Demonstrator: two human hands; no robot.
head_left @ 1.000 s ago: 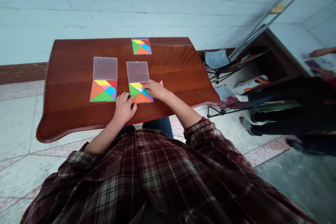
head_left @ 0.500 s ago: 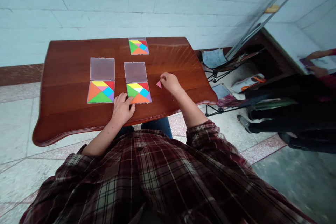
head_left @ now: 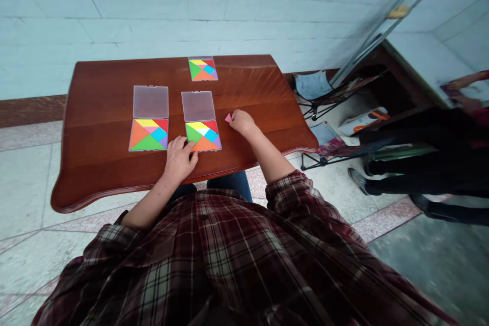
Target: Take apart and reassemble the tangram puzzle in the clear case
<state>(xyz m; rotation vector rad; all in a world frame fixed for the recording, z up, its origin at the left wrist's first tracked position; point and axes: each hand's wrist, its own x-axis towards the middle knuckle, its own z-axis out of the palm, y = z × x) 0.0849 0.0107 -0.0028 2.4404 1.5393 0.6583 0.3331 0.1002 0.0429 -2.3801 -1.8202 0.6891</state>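
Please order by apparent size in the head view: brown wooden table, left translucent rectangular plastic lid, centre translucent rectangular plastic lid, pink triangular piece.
1. Brown wooden table
2. Left lid and centre lid: too alike to rank
3. Pink triangular piece, partly covered

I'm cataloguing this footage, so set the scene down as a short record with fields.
Surface: brown table
Cases: near left case, near right case and far case, all holding coloured pieces
Left hand: touching the near right case at its near left corner
Right hand: holding a pink triangle, right of that case
Inside near right case: white patch among the pieces
Background: pale wall
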